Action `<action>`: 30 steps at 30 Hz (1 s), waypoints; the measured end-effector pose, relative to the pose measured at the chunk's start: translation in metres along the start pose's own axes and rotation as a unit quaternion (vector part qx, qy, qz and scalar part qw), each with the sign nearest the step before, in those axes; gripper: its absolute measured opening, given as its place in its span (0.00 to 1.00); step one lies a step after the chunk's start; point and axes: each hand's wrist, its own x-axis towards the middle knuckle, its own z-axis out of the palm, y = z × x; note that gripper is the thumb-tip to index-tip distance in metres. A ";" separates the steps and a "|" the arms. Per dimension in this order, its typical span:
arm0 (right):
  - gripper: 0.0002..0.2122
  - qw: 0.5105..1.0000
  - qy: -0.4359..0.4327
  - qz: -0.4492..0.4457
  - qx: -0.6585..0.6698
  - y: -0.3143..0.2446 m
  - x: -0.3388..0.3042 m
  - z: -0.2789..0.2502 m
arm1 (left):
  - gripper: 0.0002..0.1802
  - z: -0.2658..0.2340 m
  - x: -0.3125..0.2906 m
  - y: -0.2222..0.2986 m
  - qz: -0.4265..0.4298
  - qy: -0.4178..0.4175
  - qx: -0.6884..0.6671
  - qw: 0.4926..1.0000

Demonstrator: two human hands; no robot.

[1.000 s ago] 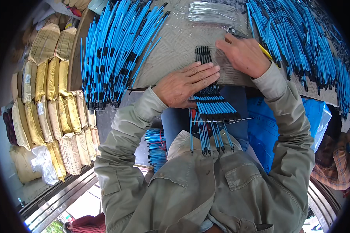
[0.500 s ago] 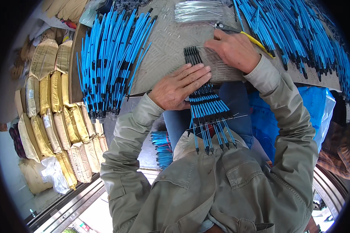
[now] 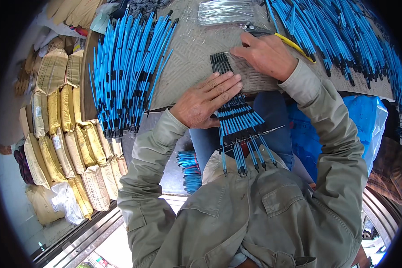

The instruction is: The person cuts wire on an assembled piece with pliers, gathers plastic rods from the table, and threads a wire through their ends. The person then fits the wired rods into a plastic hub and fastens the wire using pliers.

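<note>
A fan of blue rods with black joints and tips (image 3: 242,119) runs from the table edge down over my lap; they look like umbrella ribs. My left hand (image 3: 207,100) lies flat across it, fingers stretched out, pressing the rods at the table edge. Beyond those fingers, the narrow black ends (image 3: 219,62) sit side by side on the table. At their far right corner my right hand (image 3: 268,56) pinches the end of a thin wire (image 3: 227,52). Yellow-handled pliers (image 3: 295,47) lie just behind that hand, partly covered. Another thin wire (image 3: 272,130) crosses the lower rods.
Loose silver wires (image 3: 225,12) lie at the table's far side. Blue rods are heaped at left (image 3: 129,71) and right (image 3: 339,35). Wrapped packages (image 3: 71,147) are stacked at far left. A blue plastic bag (image 3: 357,129) hangs right of my lap; another rod bundle (image 3: 190,172) sits lower left.
My right hand has shifted slightly left along the rod ends, uncovering more of the pliers. The lower wire now slants up more to the right. My left hand stays put.
</note>
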 end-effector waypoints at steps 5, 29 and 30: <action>0.10 1.000 -0.006 -0.010 -0.015 0.000 0.001 -0.003 | 0.47 0.001 -0.003 -0.002 0.015 -0.021 -0.001 1.000; 0.07 0.998 -0.001 -0.024 -0.050 0.018 -0.002 0.014 | 0.59 0.007 -0.003 -0.001 0.007 -0.025 0.031 0.999; 0.07 0.996 -0.014 -0.032 -0.083 0.019 -0.003 0.016 | 0.59 0.007 -0.003 0.000 0.004 -0.026 0.034 0.999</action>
